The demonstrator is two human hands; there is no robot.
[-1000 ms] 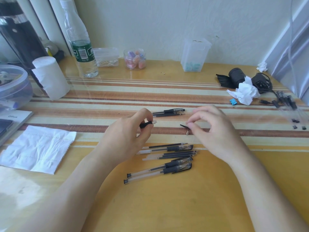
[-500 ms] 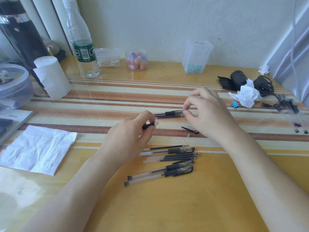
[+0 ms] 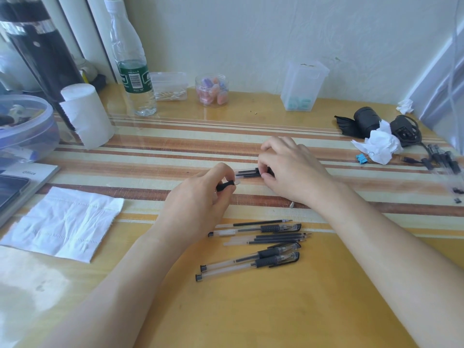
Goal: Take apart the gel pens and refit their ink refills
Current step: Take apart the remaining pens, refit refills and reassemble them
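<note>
Pinched between thumb and forefinger, the left hand (image 3: 198,197) holds a short black rubber grip section with a clear tip (image 3: 227,185). At its two o'clock the right hand (image 3: 291,172) closes its fingertips on a small bundle of black pen parts and refills (image 3: 247,172) lying on the striped wooden table (image 3: 175,151). At six o'clock from both hands lies a loose heap of clear-barrelled gel pens with black grips and caps (image 3: 261,243). At nine o'clock sits a flat white paper tissue (image 3: 62,222).
</note>
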